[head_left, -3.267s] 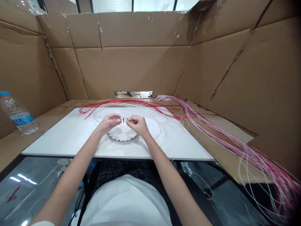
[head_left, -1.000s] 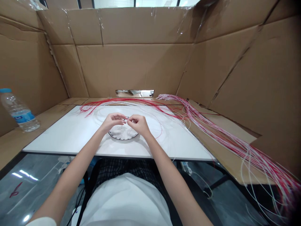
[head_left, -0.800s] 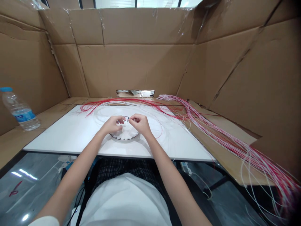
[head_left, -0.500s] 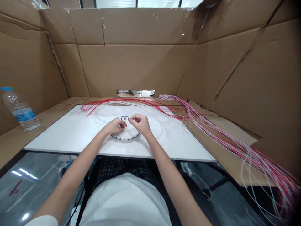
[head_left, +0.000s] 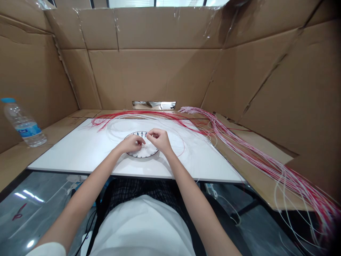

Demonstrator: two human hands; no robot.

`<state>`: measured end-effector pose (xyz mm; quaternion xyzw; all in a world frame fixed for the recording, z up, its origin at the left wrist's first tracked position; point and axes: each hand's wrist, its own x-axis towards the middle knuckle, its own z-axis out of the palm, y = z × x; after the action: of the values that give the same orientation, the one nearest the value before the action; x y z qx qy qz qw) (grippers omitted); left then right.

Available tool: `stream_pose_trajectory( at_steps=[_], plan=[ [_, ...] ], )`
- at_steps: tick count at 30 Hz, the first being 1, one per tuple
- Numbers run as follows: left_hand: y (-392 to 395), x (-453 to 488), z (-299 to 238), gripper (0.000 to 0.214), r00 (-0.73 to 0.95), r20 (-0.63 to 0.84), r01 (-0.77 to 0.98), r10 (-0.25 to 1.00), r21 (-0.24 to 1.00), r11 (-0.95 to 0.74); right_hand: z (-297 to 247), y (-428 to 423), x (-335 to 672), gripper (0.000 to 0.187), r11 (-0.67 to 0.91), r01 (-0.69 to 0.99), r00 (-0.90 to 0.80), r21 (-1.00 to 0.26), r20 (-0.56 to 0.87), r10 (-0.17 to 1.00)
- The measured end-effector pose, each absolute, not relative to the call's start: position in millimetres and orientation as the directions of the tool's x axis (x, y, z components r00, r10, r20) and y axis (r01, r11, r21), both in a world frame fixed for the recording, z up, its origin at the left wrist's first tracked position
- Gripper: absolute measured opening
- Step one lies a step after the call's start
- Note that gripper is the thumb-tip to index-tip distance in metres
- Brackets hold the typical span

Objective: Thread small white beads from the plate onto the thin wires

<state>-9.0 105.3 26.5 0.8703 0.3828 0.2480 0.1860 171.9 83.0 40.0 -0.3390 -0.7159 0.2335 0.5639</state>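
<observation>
Left hand [head_left: 130, 144]: fingers curled onto soft white fluff [head_left: 145, 152] in black-rimmed plate [head_left: 142, 156], centre of frame. Right hand [head_left: 160, 139]: fingers together above plate, grip unclear. Fluff probably light, delicate; pinch gently at edge.

A plastic water bottle [head_left: 23, 124] on flattened cardboard [head_left: 61, 133] left of the white board [head_left: 66, 156], tall cardboard walls [head_left: 154, 71] behind.

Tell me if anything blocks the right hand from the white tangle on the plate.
Nothing visible does: the right hand sits just beside and above the white tangle on the plate, with no object between them.
</observation>
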Motion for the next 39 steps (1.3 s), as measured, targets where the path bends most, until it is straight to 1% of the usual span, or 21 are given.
stream_pose_trajectory(
  at_steps=[6,11,13,17,19,21,23,27,39],
  plan=[
    [104.6,-7.5,25.7,0.026,0.570,0.309,0.536,0.761,0.562,-0.630,38.7,84.0,172.0,0.013,0.660,0.220,-0.136,-0.719,0.647,0.750],
    [106.4,-7.2,23.7,0.023,0.522,0.344,0.445,0.781,0.672,-0.593,39.0,84.8,172.2,0.014,0.663,0.214,-0.129,-0.717,0.652,0.747],
    [107.5,-7.4,24.9,0.025,0.479,0.364,0.376,0.799,0.737,-0.561,39.6,84.5,172.2,0.014,0.664,0.207,-0.124,-0.719,0.654,0.747],
    [106.9,-9.8,32.1,0.038,0.366,0.386,0.222,0.847,0.847,-0.482,41.1,83.2,172.2,0.016,0.662,0.192,-0.107,-0.725,0.655,0.748],
    [104.9,-11.4,36.4,0.042,0.306,0.377,0.101,0.874,0.900,-0.424,41.6,82.5,172.3,0.017,0.657,0.188,-0.098,-0.730,0.652,0.752],
    [102.7,-12.5,39.5,0.044,0.264,0.339,-0.060,0.903,0.940,-0.335,41.9,82.0,172.4,0.017,0.653,0.187,-0.092,-0.734,0.649,0.756],
    [101.5,-13.1,41.1,0.047,0.254,0.292,-0.196,0.922,0.949,-0.246,42.0,81.7,172.4,0.016,0.650,0.187,-0.090,-0.736,0.646,0.758],
    [102.1,-13.8,40.7,0.048,0.258,0.257,-0.297,0.931,0.938,-0.177,42.0,81.5,172.0,0.017,0.649,0.193,-0.087,-0.736,0.646,0.759],
    [102.5,-15.0,41.4,0.045,0.276,0.253,-0.335,0.927,0.930,-0.154,41.9,82.1,172.1,0.015,0.648,0.227,-0.074,-0.727,0.651,0.755]
  ],
)
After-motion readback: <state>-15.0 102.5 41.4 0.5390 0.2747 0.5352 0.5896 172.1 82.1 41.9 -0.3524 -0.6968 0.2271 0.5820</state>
